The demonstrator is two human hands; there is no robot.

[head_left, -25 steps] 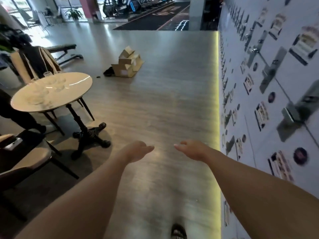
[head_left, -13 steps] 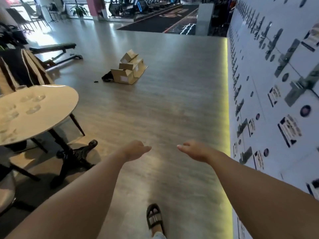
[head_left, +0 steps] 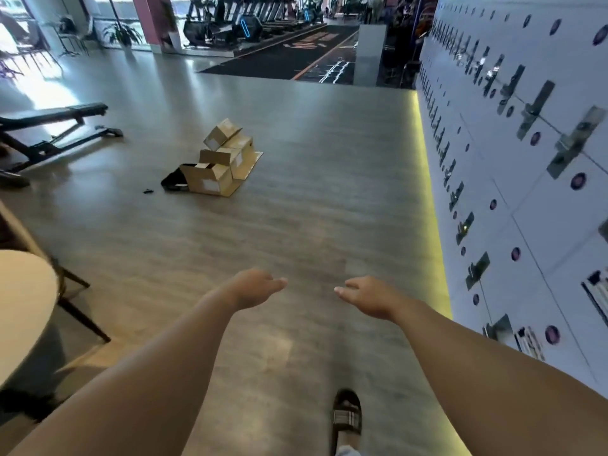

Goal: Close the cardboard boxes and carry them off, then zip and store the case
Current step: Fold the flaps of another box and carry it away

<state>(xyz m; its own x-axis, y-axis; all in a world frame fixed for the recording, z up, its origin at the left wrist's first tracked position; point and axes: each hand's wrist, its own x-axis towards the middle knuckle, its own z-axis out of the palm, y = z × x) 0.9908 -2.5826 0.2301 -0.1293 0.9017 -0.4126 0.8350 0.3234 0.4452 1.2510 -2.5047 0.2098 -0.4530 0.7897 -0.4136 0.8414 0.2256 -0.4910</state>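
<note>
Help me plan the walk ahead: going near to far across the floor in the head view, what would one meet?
Sandalled foot → left hand and right hand, side by side → cardboard boxes beside a black case → black gym mat → treadmills.

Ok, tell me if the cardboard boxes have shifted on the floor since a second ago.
No. The cardboard boxes lie by the same black case; only the camera approached.

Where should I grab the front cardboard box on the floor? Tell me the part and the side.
Take the front box by its two short ends, coming down from above with the left hand and right hand, both empty now. Its top looks open, so fold the flaps first. The black case lies against its left end, crowding that side.
</note>
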